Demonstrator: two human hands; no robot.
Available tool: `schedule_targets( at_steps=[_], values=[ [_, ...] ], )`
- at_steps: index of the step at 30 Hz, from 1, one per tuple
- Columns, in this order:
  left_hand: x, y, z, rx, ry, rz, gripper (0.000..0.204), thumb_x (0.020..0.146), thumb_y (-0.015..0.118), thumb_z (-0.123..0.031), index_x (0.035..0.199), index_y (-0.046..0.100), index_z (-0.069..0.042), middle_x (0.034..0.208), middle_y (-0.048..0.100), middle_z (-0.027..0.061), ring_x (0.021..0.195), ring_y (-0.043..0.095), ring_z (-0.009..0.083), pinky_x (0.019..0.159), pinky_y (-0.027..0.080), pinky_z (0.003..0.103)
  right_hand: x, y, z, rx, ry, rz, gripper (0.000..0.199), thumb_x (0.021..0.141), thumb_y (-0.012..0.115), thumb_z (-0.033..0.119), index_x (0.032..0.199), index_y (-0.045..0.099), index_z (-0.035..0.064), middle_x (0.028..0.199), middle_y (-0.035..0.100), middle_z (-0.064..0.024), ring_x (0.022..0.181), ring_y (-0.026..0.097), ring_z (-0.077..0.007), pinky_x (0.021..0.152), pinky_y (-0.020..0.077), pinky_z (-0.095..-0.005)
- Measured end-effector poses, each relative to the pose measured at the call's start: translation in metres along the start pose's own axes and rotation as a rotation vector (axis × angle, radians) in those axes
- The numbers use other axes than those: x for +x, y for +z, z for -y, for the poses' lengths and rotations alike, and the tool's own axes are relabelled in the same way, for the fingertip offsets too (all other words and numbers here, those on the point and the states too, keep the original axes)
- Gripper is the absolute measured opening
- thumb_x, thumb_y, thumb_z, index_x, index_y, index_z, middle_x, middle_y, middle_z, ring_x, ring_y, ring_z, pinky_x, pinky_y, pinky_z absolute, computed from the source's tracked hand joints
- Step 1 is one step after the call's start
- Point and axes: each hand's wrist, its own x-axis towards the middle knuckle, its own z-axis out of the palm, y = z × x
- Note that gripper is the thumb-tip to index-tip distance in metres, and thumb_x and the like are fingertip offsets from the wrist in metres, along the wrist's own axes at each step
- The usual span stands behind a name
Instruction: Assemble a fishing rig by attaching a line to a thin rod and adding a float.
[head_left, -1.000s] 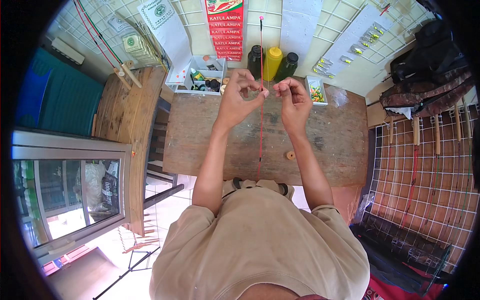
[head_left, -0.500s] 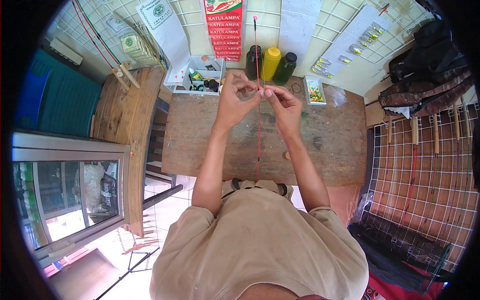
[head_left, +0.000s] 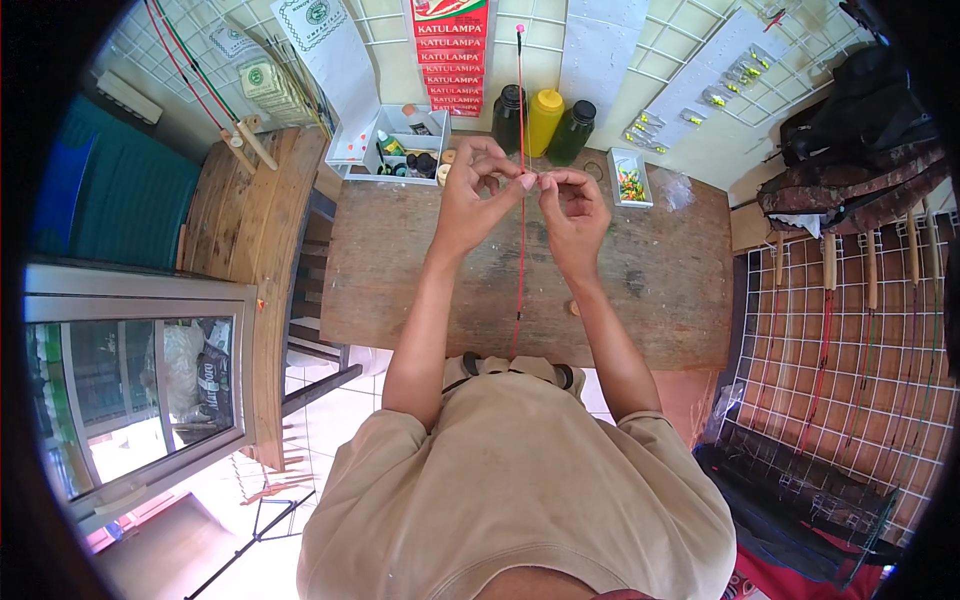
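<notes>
**Layout on the surface**

Three bottles [head_left: 543,122] stand at the far edge of the surface [head_left: 660,290]. An open box [head_left: 400,145] lies to their left, a small tray [head_left: 630,180] to their right. A thin rod [head_left: 521,180] runs between both hands, toward the wall.

A worn wooden table [head_left: 660,290] stands against a pale tiled wall [head_left: 690,150]; a round wooden tabletop [head_left: 240,220] sits to its left; a glass-fronted cabinet [head_left: 130,390] reflects daylight; light floor tiles [head_left: 330,420] below; a wire rack [head_left: 850,340] fills the right side.
</notes>
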Motion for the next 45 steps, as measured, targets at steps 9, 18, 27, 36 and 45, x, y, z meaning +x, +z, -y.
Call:
schedule_targets(
  at_steps=[9, 18, 27, 36, 45],
  values=[
    [0.0, -0.001, -0.005, -0.057, -0.113, 0.068, 0.045, 0.079, 0.076, -0.01, 0.116, 0.051, -0.003, 0.089, 0.067, 0.0036, 0.081, 0.059, 0.0066, 0.07, 0.043, 0.021, 0.006, -0.006, 0.007, -0.104, -0.044, 0.014, 0.015, 0.084, 0.066, -0.002, 0.1, 0.065, -0.0032, 0.097, 0.064, -0.0067, 0.086, 0.061, -0.01, 0.073, 0.0487, -0.0219],
    [0.0, -0.007, -0.009, -0.169, -0.199, 0.147, 0.04, 0.08, 0.072, -0.004, 0.116, 0.054, -0.002, 0.095, 0.065, 0.006, 0.087, 0.061, 0.0111, 0.077, 0.049, 0.024, 0.007, -0.01, 0.002, 0.029, 0.059, 0.022, 0.015, 0.085, 0.065, -0.001, 0.1, 0.063, -0.003, 0.096, 0.065, -0.0073, 0.086, 0.061, -0.0106, 0.077, 0.0482, -0.0235],
    [0.001, -0.005, -0.009, -0.099, -0.219, 0.11, 0.035, 0.081, 0.067, 0.004, 0.113, 0.053, -0.002, 0.101, 0.061, 0.0059, 0.093, 0.059, 0.0112, 0.084, 0.048, 0.025, 0.009, -0.011, 0.007, -0.068, -0.03, 0.042, 0.016, 0.082, 0.066, -0.004, 0.098, 0.067, -0.0017, 0.095, 0.066, -0.0069, 0.082, 0.062, -0.01, 0.074, 0.0482, -0.0225],
    [-0.001, -0.003, -0.005, -0.152, -0.173, 0.105, 0.038, 0.081, 0.065, 0.006, 0.115, 0.05, -0.001, 0.103, 0.059, 0.0077, 0.094, 0.059, 0.0129, 0.083, 0.05, 0.026, 0.013, -0.01, 0.018, -0.222, -0.141, 0.055, 0.018, 0.078, 0.068, -0.005, 0.096, 0.069, -0.002, 0.089, 0.067, -0.0074, 0.074, 0.061, -0.0089, 0.067, 0.0479, -0.0216],
    [-0.003, -0.003, -0.004, -0.163, -0.077, 0.086, 0.043, 0.078, 0.067, 0.009, 0.116, 0.049, -0.001, 0.105, 0.055, 0.0064, 0.092, 0.058, 0.0105, 0.079, 0.049, 0.024, 0.016, -0.014, 0.013, -0.214, 0.033, 0.099, 0.016, 0.079, 0.068, -0.002, 0.095, 0.071, -0.0007, 0.087, 0.067, -0.0051, 0.07, 0.058, -0.0061, 0.064, 0.0456, -0.0201]
  ],
)
